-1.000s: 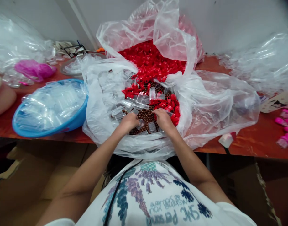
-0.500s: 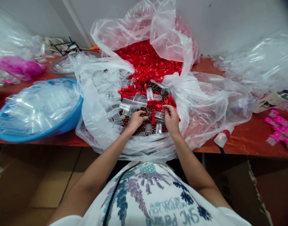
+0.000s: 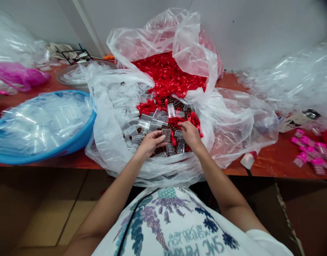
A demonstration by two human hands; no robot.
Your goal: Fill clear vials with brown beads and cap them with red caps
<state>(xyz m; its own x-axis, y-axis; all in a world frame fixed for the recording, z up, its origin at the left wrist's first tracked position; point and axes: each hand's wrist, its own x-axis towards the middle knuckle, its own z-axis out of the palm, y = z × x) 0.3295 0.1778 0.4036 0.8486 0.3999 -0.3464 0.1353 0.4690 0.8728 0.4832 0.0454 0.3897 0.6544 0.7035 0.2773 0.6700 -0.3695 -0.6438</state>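
My left hand point(image 3: 152, 143) pinches a clear plastic tube point(image 3: 167, 134) between thumb and fingers, above a heap of brown beads point(image 3: 156, 152). To its right, my right hand point(image 3: 191, 135) has its fingertips closed on a small red plastic cap point(image 3: 179, 123), partly covered by the fingers. Around both hands, loose clear tubes point(image 3: 144, 125) and red caps point(image 3: 194, 119) lie mixed with the beads in an opened plastic bag point(image 3: 106, 117). Behind it, a second plastic bag point(image 3: 190, 46) holds a large pile of red caps point(image 3: 165, 69).
On the left a blue basin point(image 3: 91, 124) is full of clear plastic pieces. Pink-capped containers point(image 3: 310, 151), a printed cup point(image 3: 295, 121) and a white-and-red object point(image 3: 248, 160) sit on the red table point(image 3: 272, 161) at right. Large clear bags point(image 3: 288, 78) stand beyond.
A clear tube now shows in my left hand's fingers, where it was not distinct before. My right hand has shifted slightly left and down. The camera view has moved a little.
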